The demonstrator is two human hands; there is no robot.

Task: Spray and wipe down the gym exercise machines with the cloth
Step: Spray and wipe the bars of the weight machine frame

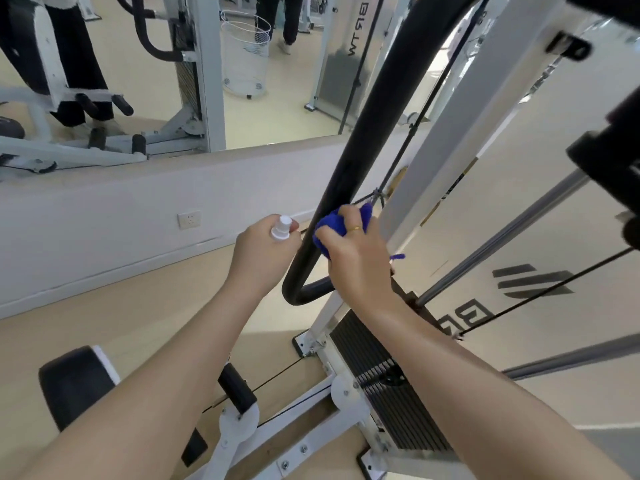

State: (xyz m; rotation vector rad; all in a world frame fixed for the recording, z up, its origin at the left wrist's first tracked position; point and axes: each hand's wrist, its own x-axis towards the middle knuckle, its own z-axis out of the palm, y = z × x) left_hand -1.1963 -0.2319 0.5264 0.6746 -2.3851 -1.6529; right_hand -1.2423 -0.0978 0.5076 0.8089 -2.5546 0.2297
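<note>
We see our right hand (356, 252) clenched around a bunched blue cloth (330, 228), pressing it against the black padded bar (367, 140) of the weight machine, just above the bar's lower bend. Our left hand (263, 251) grips a white spray bottle (281, 228), its nozzle poking up between the fingers, just beside the bar. The weight stack (388, 382) sits below, and a wall mirror (263, 112) faces us.
</note>
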